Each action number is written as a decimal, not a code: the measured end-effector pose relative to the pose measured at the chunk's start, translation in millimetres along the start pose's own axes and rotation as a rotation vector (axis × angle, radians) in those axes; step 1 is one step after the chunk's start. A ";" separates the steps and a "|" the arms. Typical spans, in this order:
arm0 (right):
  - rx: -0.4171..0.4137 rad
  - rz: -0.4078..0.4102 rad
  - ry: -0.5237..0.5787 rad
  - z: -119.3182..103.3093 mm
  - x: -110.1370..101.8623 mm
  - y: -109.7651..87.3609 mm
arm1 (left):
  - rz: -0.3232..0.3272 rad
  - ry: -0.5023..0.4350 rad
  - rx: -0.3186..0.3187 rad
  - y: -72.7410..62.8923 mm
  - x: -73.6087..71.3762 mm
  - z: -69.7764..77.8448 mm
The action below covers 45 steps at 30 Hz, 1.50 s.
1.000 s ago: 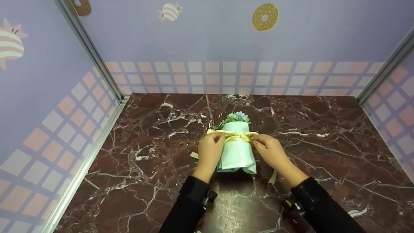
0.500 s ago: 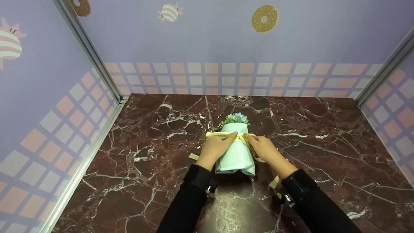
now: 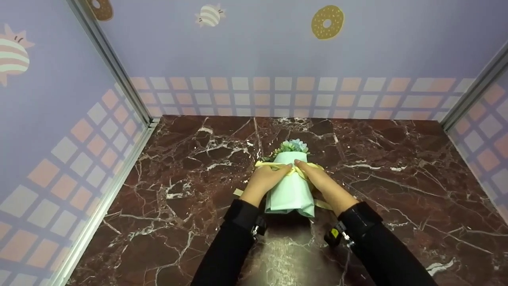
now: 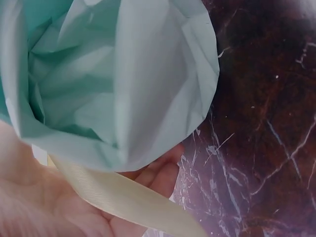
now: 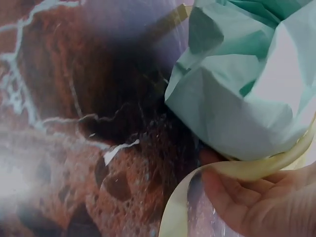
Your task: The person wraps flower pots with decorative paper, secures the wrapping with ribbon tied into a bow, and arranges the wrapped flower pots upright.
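Observation:
A small bouquet wrapped in pale mint paper (image 3: 291, 196) lies on the table, its blue and green flowers (image 3: 294, 146) pointing away. A yellow ribbon (image 3: 272, 164) is tied in a bow round its middle. From the left side my left hand (image 3: 265, 180) holds the bouquet, thumb on top near the knot. Opposite it my right hand (image 3: 319, 180) grips the other side, thumb also by the knot. In the left wrist view, fingers (image 4: 163, 180) reach under the paper beside a loose ribbon tail (image 4: 103, 190). The right wrist view has curled fingers (image 5: 237, 192) against the ribbon (image 5: 252, 170).
The table (image 3: 190, 214) is dark red marble with white veins. Ribbon ends (image 3: 324, 204) trail on it beside the bouquet. A patterned purple wall (image 3: 254, 51) closes the back, with further panels left and right.
A second ago both hands pinched the bow's loops at either side. Now they have moved inward and wrap the bouquet's sides, thumbs meeting at the knot. The bouquet lies in nearly the same place.

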State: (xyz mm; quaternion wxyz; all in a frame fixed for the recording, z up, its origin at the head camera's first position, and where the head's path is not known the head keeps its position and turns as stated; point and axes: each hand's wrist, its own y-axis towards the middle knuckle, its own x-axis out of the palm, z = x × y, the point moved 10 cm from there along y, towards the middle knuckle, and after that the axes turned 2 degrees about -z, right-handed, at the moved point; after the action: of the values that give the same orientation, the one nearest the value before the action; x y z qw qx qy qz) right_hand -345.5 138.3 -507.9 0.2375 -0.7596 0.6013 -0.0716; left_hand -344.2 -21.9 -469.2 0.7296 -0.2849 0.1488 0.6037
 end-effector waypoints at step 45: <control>-0.565 0.155 0.080 -37.7 -42.1 -47.4 | 0.280 -0.111 0.578 -14.7 0.9 40.5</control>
State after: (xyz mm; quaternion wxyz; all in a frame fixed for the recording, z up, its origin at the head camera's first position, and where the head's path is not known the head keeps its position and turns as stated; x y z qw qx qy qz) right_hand -329.9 175.6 -446.1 -0.0025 -0.7439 0.6626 0.0870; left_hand -335.0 1.4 -434.1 0.6973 -0.0091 0.3117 0.6454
